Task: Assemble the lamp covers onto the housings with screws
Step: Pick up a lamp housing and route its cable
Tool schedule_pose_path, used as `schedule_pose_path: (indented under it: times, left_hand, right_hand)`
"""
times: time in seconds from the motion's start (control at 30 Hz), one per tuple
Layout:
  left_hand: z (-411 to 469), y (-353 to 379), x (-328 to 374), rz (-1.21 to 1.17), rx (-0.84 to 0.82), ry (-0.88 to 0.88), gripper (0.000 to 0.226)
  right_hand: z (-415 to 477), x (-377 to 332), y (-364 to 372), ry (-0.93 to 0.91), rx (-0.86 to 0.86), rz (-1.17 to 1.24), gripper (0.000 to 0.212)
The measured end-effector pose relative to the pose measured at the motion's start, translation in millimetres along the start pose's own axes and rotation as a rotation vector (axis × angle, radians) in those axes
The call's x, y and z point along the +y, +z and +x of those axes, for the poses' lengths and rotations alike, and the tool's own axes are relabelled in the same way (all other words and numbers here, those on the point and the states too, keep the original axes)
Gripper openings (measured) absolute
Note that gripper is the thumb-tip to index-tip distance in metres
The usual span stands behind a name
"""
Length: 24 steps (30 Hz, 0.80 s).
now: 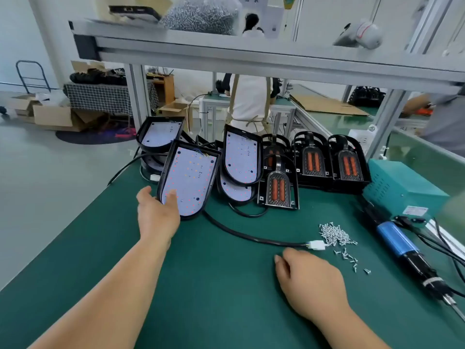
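Left hand grips the near end of a tilted lamp housing, thumb on its white LED board, at the left of the green bench. Right of that housing lie more open housings, then black lamp covers with orange strips, none yet joined as far as I can see. Further right, the right hand rests loosely curled and empty on the mat beside the loose screws; the blue electric screwdriver lies untouched, so assembly seems barely begun
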<state>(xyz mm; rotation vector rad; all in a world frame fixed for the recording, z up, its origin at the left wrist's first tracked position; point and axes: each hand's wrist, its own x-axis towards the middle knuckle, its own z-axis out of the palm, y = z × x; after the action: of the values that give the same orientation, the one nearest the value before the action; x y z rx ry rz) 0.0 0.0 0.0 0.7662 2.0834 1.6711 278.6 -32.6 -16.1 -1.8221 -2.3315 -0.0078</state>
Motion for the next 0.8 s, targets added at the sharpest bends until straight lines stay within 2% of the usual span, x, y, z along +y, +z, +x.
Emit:
schedule_pose_path:
  times: [0.13,0.3,0.43,0.5,0.57,0.67,0.73,0.8]
  left_hand:
    - [15,-5,-7,0.218,-0.070,0.021,0.018]
    - [17,-26,5,0.088,-0.164,0.009,0.024]
    - [-4,-52,12,0.087,-0.205,0.085,0.025]
    - [-33,-56,13,-0.080,-0.259,0.044,0.025]
    - [-73,-52,14,-0.274,-0.377,-0.042,0.033]
    - [-123,-40,7,-0.365,-0.488,-0.149,0.043]
    - [-149,-31,0,-0.376,-0.500,-0.219,0.048]
    - [-171,-25,-5,-0.334,-0.547,-0.194,0.051]
  right_hand:
    - [-2,1,3,0.012,0.011,0.020,0.042]
    - [1,2,1,0.037,0.002,0.055,0.043]
    - [3,5,-4,0.082,0.005,0.125,0.046]
    - [3,4,-7,0.103,0.005,0.196,0.048]
    - [4,3,-10,0.118,0.022,0.365,0.051]
    - [4,0,-20,0.130,0.066,0.832,0.055]
    - [5,-3,-23,0.102,0.003,1.092,0.048]
    - [5,-6,-21,0.041,-0.108,1.152,0.042]
